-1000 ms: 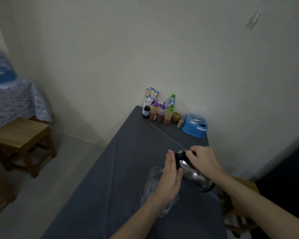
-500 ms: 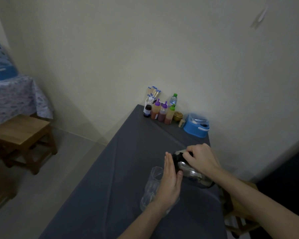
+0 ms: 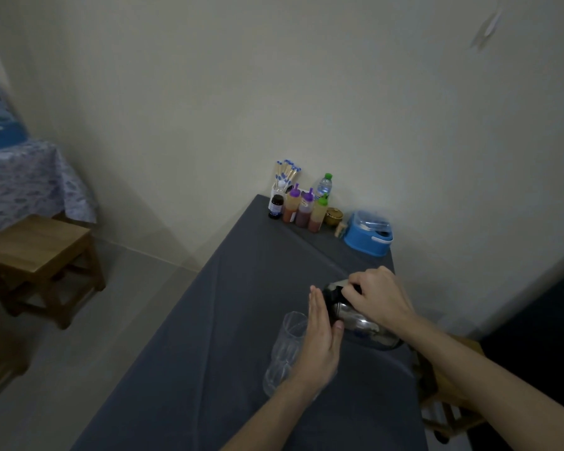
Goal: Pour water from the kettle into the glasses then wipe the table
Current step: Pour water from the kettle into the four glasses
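Note:
A tall clear glass (image 3: 286, 348) stands on the dark grey tablecloth (image 3: 241, 304). My left hand (image 3: 319, 345) is held flat and upright against the glass's right side, fingers straight, thumb touching the kettle. The steel kettle (image 3: 355, 323) with a black top leans towards the glass, its base partly off the table's right side. My right hand (image 3: 378, 297) grips the kettle's black handle from above. The spout is hidden behind my left hand, and no water stream shows.
Sauce bottles (image 3: 302, 211), a chopstick holder (image 3: 285, 179), a water bottle (image 3: 323, 185), a small jar (image 3: 334, 216) and a blue lidded box (image 3: 368, 234) stand at the table's far end by the wall. Wooden stools sit left (image 3: 43, 255) and right (image 3: 450, 402).
Both hands and the kettle have drifted slightly left in view. The grip and the kettle's tilt look the same.

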